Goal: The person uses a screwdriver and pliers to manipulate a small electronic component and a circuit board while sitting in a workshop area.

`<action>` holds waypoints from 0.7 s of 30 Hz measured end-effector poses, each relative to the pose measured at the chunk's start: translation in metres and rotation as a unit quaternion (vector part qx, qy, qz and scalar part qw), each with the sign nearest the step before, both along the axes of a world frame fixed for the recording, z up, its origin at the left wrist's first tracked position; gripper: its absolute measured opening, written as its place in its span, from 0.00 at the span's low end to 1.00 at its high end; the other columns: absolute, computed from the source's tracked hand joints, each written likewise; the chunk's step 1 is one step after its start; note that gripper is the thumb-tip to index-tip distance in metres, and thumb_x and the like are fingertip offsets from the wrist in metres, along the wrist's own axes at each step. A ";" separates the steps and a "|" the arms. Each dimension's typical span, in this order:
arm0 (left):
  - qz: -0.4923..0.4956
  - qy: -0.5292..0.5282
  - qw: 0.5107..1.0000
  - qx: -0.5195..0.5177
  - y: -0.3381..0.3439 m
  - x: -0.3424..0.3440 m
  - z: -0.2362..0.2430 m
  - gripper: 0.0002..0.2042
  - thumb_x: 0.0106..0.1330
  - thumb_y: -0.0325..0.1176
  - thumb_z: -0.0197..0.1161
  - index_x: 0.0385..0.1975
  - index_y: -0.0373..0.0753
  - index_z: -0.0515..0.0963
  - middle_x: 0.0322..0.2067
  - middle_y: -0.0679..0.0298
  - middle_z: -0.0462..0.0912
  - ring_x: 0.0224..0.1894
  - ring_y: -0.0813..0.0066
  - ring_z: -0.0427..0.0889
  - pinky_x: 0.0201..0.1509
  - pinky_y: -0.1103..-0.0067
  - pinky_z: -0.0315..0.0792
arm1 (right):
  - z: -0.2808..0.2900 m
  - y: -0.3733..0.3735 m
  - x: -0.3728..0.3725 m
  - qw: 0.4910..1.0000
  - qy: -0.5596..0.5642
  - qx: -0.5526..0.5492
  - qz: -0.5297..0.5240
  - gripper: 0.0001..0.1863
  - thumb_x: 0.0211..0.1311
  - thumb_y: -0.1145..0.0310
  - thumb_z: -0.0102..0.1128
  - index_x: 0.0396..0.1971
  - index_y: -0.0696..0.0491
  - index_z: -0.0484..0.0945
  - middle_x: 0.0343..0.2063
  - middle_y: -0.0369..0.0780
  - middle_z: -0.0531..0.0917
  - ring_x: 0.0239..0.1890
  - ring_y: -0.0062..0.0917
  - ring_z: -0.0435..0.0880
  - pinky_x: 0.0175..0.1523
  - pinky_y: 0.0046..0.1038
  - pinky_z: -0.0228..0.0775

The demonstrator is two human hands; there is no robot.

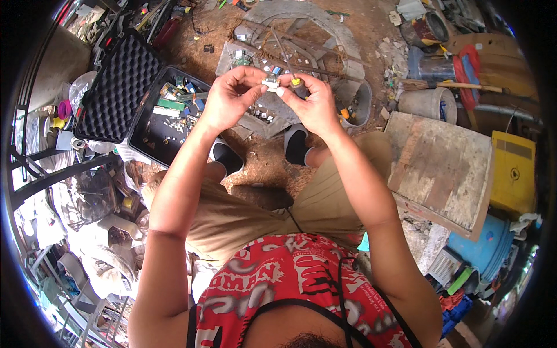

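Note:
My left hand pinches a small pale, metallic-looking block between thumb and fingers. It looks like an electronic component, but its exact kind is too small to tell. My right hand is closed around a screwdriver with a yellow and dark handle, its long thin shaft pointing up and away from me. The tip of my right thumb meets the right end of the block. Both hands are held up in front of me, over a grey metal frame strewn with small parts.
An open black case with a foam-lined lid lies at the left, holding circuit boards and small pieces. A metal tub stands right of my hands. Farther right are a wooden board, a white bucket and a blue drum.

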State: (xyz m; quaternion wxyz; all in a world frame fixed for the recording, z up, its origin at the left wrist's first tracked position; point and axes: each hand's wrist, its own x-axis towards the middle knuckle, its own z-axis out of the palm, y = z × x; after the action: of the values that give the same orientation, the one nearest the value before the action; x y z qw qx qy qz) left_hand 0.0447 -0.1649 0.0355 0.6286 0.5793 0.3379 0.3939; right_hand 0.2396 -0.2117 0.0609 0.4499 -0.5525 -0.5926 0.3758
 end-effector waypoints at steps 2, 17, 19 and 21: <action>0.008 0.040 0.999 0.021 -0.003 0.002 -0.007 0.09 0.63 0.21 0.65 0.42 0.35 0.77 0.34 0.70 0.83 0.37 0.87 0.78 0.45 0.85 0.73 | 0.003 -0.002 0.001 1.000 -0.021 -0.021 -0.003 0.09 0.57 0.74 0.68 0.38 0.56 0.82 0.32 0.36 0.87 0.36 0.17 0.83 0.45 0.22 0.74; -0.030 -0.076 0.993 -0.087 -0.006 0.011 -0.010 0.14 0.69 0.26 0.60 0.52 0.32 0.75 0.40 0.63 0.85 0.42 0.81 0.82 0.50 0.82 0.75 | -0.011 -0.004 0.009 0.989 0.131 -0.072 0.016 0.14 0.58 0.78 0.66 0.45 0.58 0.81 0.36 0.33 0.85 0.37 0.14 0.80 0.48 0.20 0.74; -0.035 -0.075 0.993 -0.083 -0.006 0.011 -0.008 0.14 0.68 0.25 0.60 0.53 0.31 0.74 0.41 0.62 0.85 0.44 0.80 0.81 0.52 0.81 0.75 | -0.008 -0.004 0.010 0.984 0.155 -0.082 0.019 0.14 0.59 0.77 0.66 0.45 0.59 0.81 0.36 0.33 0.85 0.38 0.13 0.80 0.48 0.20 0.74; -0.043 -0.077 0.993 -0.073 -0.007 0.012 -0.004 0.15 0.68 0.25 0.60 0.54 0.30 0.73 0.44 0.60 0.85 0.46 0.78 0.81 0.55 0.80 0.73 | -0.006 -0.004 0.012 0.983 0.164 -0.083 0.020 0.13 0.59 0.76 0.67 0.44 0.60 0.81 0.36 0.33 0.84 0.38 0.13 0.80 0.47 0.20 0.74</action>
State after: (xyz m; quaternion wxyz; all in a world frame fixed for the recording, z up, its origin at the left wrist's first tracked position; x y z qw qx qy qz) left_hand 0.0563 -0.1714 0.0319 0.7098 0.5138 0.2910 0.3841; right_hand 0.2519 -0.2155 0.0552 0.4860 -0.5071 -0.4884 0.5178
